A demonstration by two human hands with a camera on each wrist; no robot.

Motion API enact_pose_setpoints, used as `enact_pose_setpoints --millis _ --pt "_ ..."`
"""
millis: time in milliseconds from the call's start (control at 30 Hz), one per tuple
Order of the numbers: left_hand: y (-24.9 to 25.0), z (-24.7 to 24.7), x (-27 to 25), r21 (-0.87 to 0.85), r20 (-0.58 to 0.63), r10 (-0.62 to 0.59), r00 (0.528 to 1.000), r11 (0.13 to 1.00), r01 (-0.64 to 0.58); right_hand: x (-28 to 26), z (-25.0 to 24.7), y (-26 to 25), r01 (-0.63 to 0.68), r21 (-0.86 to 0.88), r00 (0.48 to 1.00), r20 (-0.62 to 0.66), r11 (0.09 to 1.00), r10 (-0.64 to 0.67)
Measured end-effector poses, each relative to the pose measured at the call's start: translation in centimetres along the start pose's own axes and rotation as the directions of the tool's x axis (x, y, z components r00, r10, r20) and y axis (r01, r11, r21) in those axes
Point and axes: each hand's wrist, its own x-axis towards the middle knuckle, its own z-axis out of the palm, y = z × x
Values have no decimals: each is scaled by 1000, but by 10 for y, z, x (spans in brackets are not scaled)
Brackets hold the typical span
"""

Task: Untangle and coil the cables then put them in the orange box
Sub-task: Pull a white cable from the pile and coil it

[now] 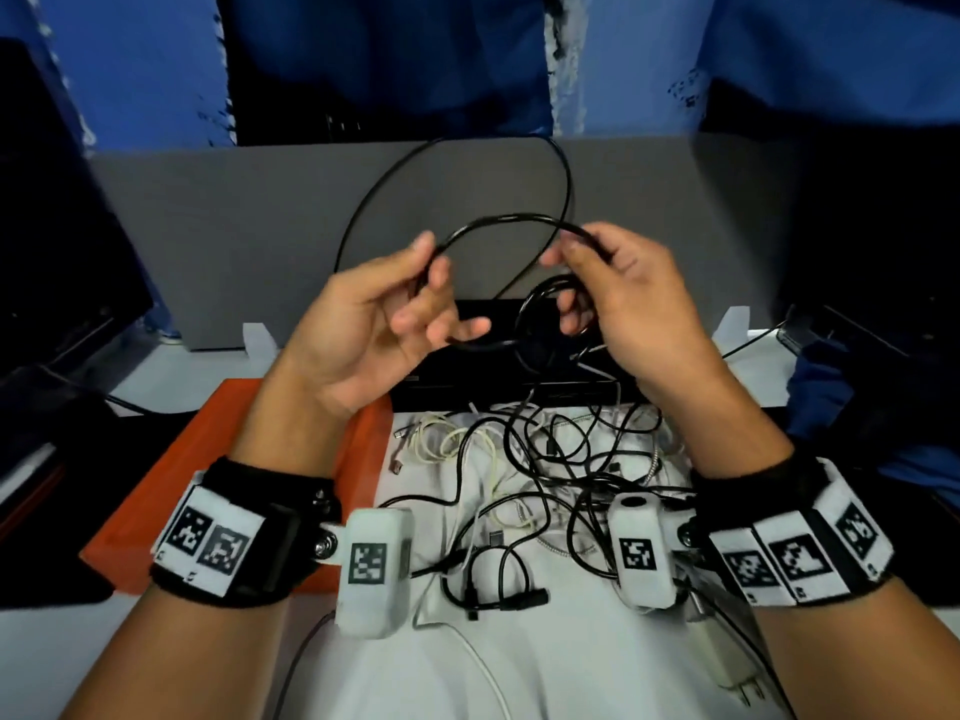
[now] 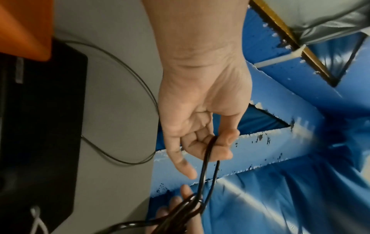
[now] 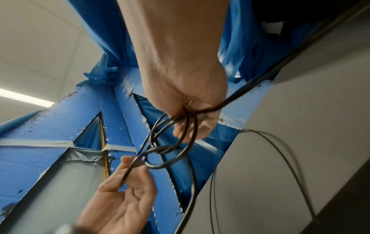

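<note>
Both hands are raised above the table with a black cable (image 1: pixel 498 220) strung between them. My left hand (image 1: pixel 410 298) pinches the cable between thumb and forefinger, the other fingers spread loosely. My right hand (image 1: pixel 597 272) grips several small coiled loops of the same cable (image 3: pixel 170 142), and a wide loop arcs up behind toward the grey partition. In the left wrist view the cable (image 2: pixel 206 159) runs from my left fingertips down to the coil. The orange box (image 1: pixel 171 491) lies under my left forearm. A tangle of black and white cables (image 1: pixel 545 485) lies on the white table below.
A black flat device (image 1: pixel 498 392) lies behind the tangle. A grey partition (image 1: pixel 234 226) closes the back of the table. A white charger plug (image 1: pixel 727 667) lies at the front right. Dark equipment stands at both sides.
</note>
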Motion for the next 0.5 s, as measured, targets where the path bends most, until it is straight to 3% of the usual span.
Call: enact_pose_setpoints --millis 67,133,200,267,333,400,500 --pt "5 0 6 -63 -22 46 999 997 -48 2 -5 2 -21 -96 999 22 995 24" --pt "10 0 16 85 -138 112 984 991 -101 -1 -10 5 -78 -196 982 157 978 110" --pt "11 -5 25 304 -280 207 937 945 -118 -5 -17 4 -157 -250 907 346 956 239" --pt "10 -16 30 463 -386 294 874 882 -92 -6 -28 -1 -128 -341 840 462 931 285" --pt "8 -25 29 530 -445 331 832 847 -54 -1 -37 -2 -120 -313 890 386 942 242" --pt "8 -29 28 537 -446 316 837 843 -32 4 -40 3 -175 -205 954 208 963 218" --pt "8 -21 29 646 -443 323 836 762 48 6 -24 9 -242 -55 968 51 969 245"
